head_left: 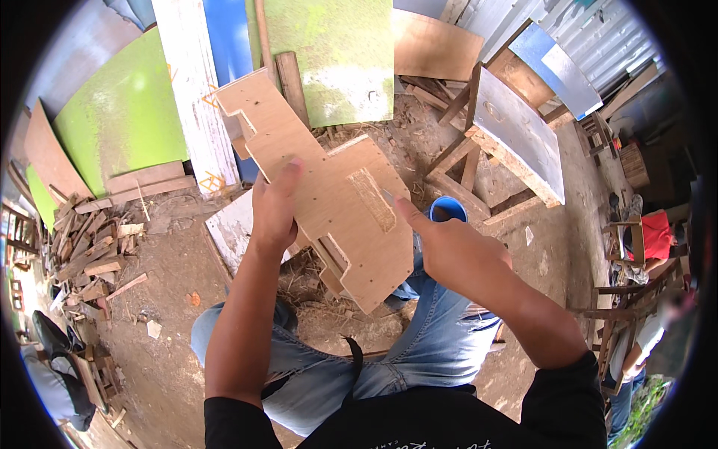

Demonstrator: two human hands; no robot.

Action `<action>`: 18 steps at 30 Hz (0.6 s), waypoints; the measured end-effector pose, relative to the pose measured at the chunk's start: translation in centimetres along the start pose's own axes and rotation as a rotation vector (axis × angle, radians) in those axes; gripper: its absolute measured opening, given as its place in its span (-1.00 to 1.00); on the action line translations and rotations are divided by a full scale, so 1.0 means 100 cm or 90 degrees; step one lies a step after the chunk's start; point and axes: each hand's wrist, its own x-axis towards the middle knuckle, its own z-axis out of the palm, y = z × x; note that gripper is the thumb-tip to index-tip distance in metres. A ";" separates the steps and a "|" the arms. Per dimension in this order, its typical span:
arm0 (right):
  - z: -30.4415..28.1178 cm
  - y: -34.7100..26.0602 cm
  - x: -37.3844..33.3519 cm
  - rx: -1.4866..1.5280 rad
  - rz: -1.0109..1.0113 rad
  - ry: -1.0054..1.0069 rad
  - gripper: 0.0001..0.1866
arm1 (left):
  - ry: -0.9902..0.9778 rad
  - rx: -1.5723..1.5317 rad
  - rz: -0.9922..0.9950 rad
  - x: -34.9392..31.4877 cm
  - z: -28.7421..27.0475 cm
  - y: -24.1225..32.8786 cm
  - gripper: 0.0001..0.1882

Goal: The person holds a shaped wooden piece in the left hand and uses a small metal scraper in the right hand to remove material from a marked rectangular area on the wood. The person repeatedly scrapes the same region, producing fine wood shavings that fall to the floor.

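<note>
A cut-out plywood piece (314,172), built of two layers or with side walls beneath, lies slanted above my knees. Its upper face carries small dark fastener marks, notched edges and a pale rough strip (372,199). My left hand (277,202) grips the left edge, thumb on top and the other fingers hidden underneath. By the rough strip, my right hand (456,251) is closed with its index finger stretched forward. A small grey tip of a thin tool (387,196) shows at that fingertip; the rest of it is hidden in the hand.
A blue cup-like container (449,209) stands beyond my right hand. To the right is a wooden stand with a whitish panel (520,127). Scrap wood (93,247) is heaped at left. Green boards (321,60) lean at the back. A person in red (654,236) is at far right.
</note>
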 end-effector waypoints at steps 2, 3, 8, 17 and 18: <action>-0.001 -0.010 -0.005 -0.020 -0.003 0.005 -0.19 | -0.006 0.022 -0.004 -0.001 0.000 0.001 -0.59; -0.002 -0.014 -0.005 -0.034 0.005 -0.001 -0.19 | -0.011 0.031 -0.006 -0.001 0.000 0.003 -0.59; 0.000 -0.015 0.000 -0.069 0.053 -0.002 -0.22 | -0.015 0.051 -0.035 -0.004 -0.002 0.007 -0.58; 0.022 0.018 0.019 0.091 -0.091 0.075 -0.31 | -0.004 0.074 -0.038 -0.005 -0.002 0.008 -0.59; 0.023 0.023 0.025 0.138 -0.146 0.091 -0.33 | -0.004 0.066 -0.035 -0.005 -0.003 0.009 -0.58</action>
